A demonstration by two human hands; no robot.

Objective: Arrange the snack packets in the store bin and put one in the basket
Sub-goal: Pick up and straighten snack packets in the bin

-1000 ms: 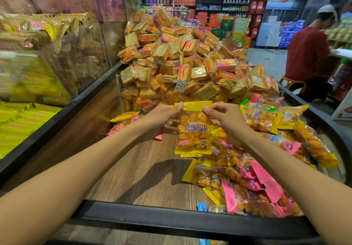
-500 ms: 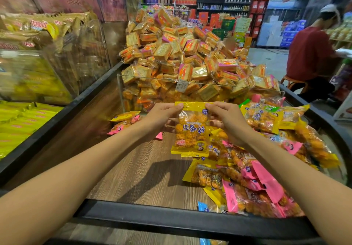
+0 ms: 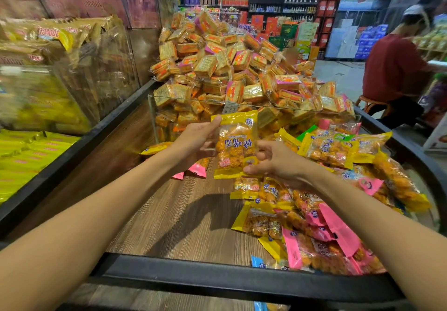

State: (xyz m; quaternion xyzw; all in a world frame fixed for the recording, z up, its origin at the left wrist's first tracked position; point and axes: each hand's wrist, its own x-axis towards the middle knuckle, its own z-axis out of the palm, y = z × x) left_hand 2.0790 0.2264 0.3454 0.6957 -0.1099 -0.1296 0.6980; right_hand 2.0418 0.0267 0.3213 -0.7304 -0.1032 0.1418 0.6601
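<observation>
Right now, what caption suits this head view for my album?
Both hands, left hand and right hand, hold a yellow snack packet above the wooden bin.

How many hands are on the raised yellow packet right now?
2. The left hand pinches the yellow packet at its top left corner; the right hand pinches its bottom right corner. No other hand shows near it.

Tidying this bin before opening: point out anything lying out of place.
Two stand out. A few pink packets and a yellow one lie alone by the clear divider, apart from the main heap. A blue-edged packet lies against the bin's front rim.
</observation>
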